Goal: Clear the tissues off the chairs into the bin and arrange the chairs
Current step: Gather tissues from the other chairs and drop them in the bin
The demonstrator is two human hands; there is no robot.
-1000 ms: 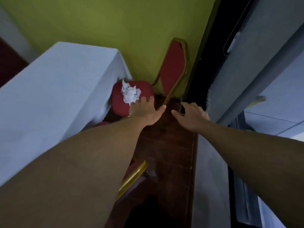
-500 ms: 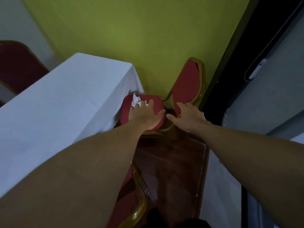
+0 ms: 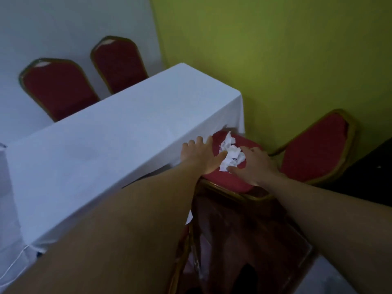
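Reaching forward over a red padded chair seat with a gold metal frame [image 3: 231,183], we have both bare hands at a crumpled pile of white tissue paper [image 3: 230,154] that lies on the far half of the cushion. Our left hand [image 3: 201,155] lies flat and open at the left side of the pile, fingers spread toward the hanging edge of the white tablecloth, the thumb touching the tissue. Our right hand [image 3: 253,164] comes in from the right, also open, its fingers curled loosely over the near and right side of the pile and touching it; neither hand has closed on the paper, and the tissue rests on the seat. This chair's red backrest with gold trim [image 3: 316,149] stands to the right, tilted toward the yellow-green wall [image 3: 275,49]. The seat sits just beside the corner of a long table draped in a white cloth [image 3: 106,145], which fills the left and middle of the scene; the cloth's edge hangs touching or just over the far left rim of the cushion. On the far side of the table, two more red chair backs with gold edging [image 3: 57,88] [image 3: 118,62] stand side by side against a pale grey wall [image 3: 63,22]. Near us, below the seat, lies dark reddish-brown wooden flooring [image 3: 244,230], and part of another gold chair frame [image 3: 180,257] shows at the near edge.
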